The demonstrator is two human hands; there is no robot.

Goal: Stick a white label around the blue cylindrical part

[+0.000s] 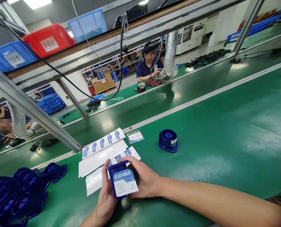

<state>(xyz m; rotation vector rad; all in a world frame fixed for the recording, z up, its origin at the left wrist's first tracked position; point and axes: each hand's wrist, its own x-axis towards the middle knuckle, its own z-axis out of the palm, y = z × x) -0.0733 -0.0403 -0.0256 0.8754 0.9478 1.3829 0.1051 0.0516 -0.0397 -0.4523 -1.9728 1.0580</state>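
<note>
Both of my hands hold one blue pump housing [122,183] low over the green bench, its white label reading DC52Q-5000L/H turned up towards me. My left hand [106,198] grips its left side with the thumb along the edge. My right hand [145,179] wraps its top and right side. Just behind the housing lie white label sheets [102,148], one with a row of blue-and-white stickers, others peeled bare. A second blue housing [168,140] stands alone further back to the right.
A heap of blue housings [17,195] fills the near left. A badge holder [135,136] lies by the sheets. A slanted metal post [36,113] rises at left. Red and blue bins [48,39] sit on the shelf above. Other people work across the conveyor.
</note>
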